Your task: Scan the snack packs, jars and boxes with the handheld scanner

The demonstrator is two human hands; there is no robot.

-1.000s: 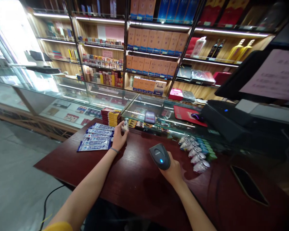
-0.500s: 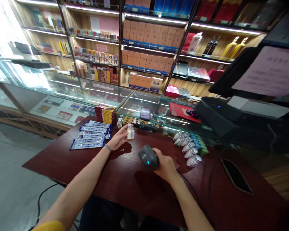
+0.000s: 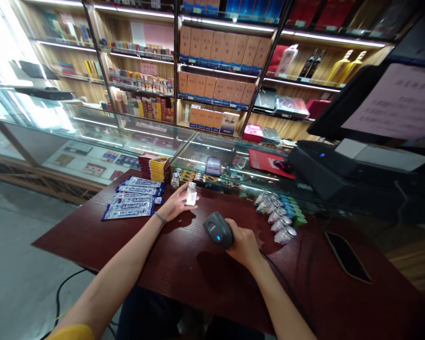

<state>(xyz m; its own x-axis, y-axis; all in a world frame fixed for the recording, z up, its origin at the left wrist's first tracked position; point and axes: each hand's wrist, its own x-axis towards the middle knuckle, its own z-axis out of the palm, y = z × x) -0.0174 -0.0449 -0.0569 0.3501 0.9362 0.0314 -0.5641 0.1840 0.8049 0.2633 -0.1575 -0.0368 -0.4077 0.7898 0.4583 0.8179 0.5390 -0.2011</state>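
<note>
My left hand [image 3: 177, 204] is closed around a small clear bottle [image 3: 191, 194], held upright above the dark red table [image 3: 170, 269]. A bright light falls on the bottle's label. My right hand [image 3: 245, 243] grips a dark grey barcode scanner [image 3: 217, 230] with a blue light on it, its front end pointing left toward the bottle. Just beyond my left hand stand a couple of similar little bottles [image 3: 175, 179]. Left of that hand lie several blue-and-white packets [image 3: 132, 200] in a row.
Stacked red and yellow packs [image 3: 155, 167] stand behind the packets. Rows of small capped bottles [image 3: 279, 218] and green packs [image 3: 297, 215] sit at right, near a phone [image 3: 347, 256]. A glass display counter [image 3: 198, 146] borders the table's back; a black monitor [image 3: 343, 108] rises at right.
The bottle's label is now brightly lit, where before it showed a pale yellowish tone. Both hands have stayed almost in place, with the bottle shifted slightly.
</note>
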